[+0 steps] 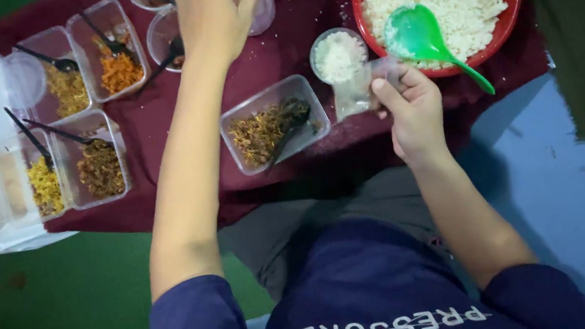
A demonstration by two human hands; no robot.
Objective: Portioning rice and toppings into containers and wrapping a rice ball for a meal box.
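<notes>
Right hand [414, 114] is pinching a small clear plastic bag [361, 89] by its edge, just below the red bowl [511, 7] of white rice, beside a small round cup of rice [339, 56]. Left hand [211, 14] is reaching far left of the red bowl, fingers wrapping around a clear cup [259, 5]. A green spoon [426, 40] is lying in the red bowl; a tray of brown shredded food [269, 126] is sitting lower left of it.

Clear, glossy plastic tubs [274, 120] catch the light; the red bowl [511, 4] shines smooth, the green plastic spoon [416, 34] gleams, and the maroon cloth [290, 23] underneath looks matt and soft. Thin clear film bag [361, 89], crinkly.
</notes>
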